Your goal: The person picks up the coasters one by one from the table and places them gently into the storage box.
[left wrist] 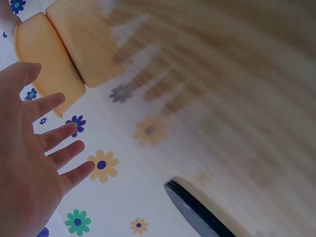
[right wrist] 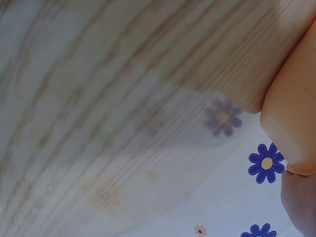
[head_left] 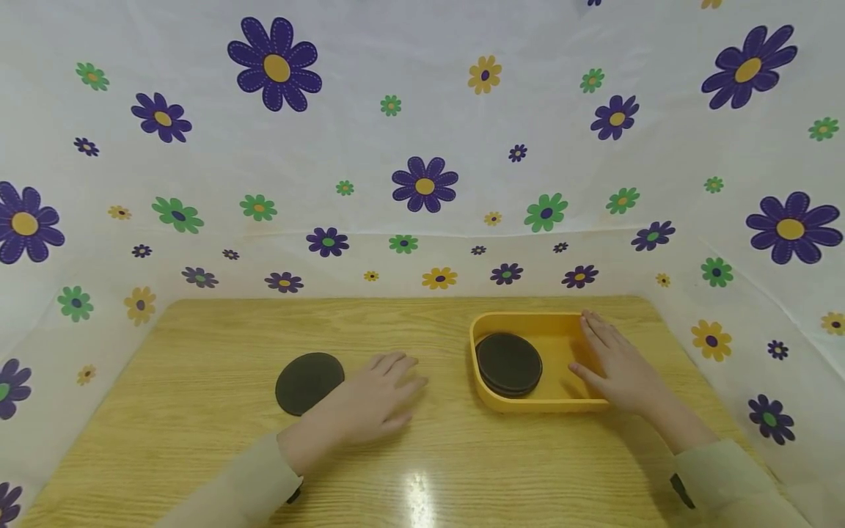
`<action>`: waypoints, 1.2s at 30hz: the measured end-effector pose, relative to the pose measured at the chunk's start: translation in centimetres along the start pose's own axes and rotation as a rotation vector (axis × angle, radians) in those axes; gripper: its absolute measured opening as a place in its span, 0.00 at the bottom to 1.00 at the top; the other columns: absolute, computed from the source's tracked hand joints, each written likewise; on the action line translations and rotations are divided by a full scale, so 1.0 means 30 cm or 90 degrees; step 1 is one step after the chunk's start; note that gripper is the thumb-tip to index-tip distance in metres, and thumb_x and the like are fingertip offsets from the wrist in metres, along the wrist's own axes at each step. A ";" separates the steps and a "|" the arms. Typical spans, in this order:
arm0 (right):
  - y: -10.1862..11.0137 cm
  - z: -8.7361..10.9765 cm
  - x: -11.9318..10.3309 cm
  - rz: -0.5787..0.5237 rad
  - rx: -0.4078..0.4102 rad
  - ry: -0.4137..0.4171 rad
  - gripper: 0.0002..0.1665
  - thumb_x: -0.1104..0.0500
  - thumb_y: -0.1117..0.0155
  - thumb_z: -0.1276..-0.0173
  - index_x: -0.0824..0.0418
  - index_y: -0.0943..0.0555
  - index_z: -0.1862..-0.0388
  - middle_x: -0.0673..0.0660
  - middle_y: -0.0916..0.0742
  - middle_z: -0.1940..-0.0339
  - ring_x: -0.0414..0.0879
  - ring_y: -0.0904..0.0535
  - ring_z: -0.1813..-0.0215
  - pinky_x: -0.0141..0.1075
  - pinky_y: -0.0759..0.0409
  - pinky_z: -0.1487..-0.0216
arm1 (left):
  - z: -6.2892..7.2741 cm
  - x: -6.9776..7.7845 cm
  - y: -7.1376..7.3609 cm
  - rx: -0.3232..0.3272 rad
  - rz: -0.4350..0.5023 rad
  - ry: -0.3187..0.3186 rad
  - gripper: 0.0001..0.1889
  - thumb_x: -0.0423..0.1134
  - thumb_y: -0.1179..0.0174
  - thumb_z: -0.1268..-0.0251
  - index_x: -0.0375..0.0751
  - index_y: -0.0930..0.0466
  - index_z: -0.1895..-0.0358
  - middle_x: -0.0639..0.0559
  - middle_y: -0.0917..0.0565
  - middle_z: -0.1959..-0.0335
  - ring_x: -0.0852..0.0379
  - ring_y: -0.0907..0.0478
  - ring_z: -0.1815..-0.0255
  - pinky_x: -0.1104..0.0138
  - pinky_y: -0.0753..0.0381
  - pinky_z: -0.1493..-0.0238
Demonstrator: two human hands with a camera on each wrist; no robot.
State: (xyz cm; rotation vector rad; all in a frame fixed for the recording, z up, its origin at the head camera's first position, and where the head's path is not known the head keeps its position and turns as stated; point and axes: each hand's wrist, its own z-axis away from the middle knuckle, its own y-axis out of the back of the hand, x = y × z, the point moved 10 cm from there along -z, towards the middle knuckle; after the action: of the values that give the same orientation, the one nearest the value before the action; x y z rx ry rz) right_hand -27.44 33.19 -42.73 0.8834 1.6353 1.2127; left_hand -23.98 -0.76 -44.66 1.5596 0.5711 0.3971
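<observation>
A flat black disc [head_left: 309,383], like a round coaster, lies on the table at left. My left hand [head_left: 363,400] is just right of it, its wrist side overlapping the disc's edge in the head view. Its fingers are spread and hold nothing, as the left wrist view also shows. At right sits a shallow orange tray [head_left: 535,405], with a small stack of the same black discs [head_left: 508,363] in its left end. My right hand [head_left: 623,374] rests over the tray's right rim, fingers fairly straight and thumb reaching inside. The right wrist view catches only part of this hand.
The wood-grain table [head_left: 502,469] is glossy and reflects hands and cloth. A white cloth [head_left: 370,44] with printed flowers encloses the table at the back and both sides.
</observation>
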 end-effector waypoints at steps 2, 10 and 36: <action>0.001 -0.003 0.002 0.001 0.000 -0.003 0.52 0.42 0.41 0.20 0.75 0.48 0.15 0.74 0.43 0.14 0.72 0.49 0.14 0.57 0.55 0.12 | 0.020 -0.013 0.001 0.005 -0.001 0.003 0.30 0.58 0.45 0.20 0.50 0.29 0.22 0.41 0.31 0.21 0.39 0.33 0.20 0.47 0.32 0.20; 0.004 -0.009 0.005 -0.001 0.000 -0.002 0.52 0.42 0.41 0.20 0.75 0.47 0.15 0.75 0.43 0.14 0.72 0.48 0.14 0.59 0.53 0.13 | 0.080 -0.082 -0.014 0.011 0.036 0.025 0.30 0.55 0.41 0.23 0.47 0.28 0.24 0.38 0.31 0.22 0.35 0.33 0.20 0.43 0.33 0.21; 0.002 -0.001 -0.003 0.000 0.000 0.005 0.52 0.42 0.42 0.19 0.76 0.48 0.16 0.75 0.43 0.14 0.72 0.48 0.14 0.55 0.57 0.11 | 0.252 -0.286 -0.061 -0.014 0.061 0.134 0.40 0.66 0.32 0.37 0.54 0.26 0.24 0.34 0.35 0.20 0.27 0.36 0.21 0.25 0.29 0.35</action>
State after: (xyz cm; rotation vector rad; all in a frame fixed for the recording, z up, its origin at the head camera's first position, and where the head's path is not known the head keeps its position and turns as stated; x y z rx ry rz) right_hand -27.42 33.12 -42.64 0.8799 1.6422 1.2182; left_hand -26.83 -11.87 -46.26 1.5381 0.6538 0.6436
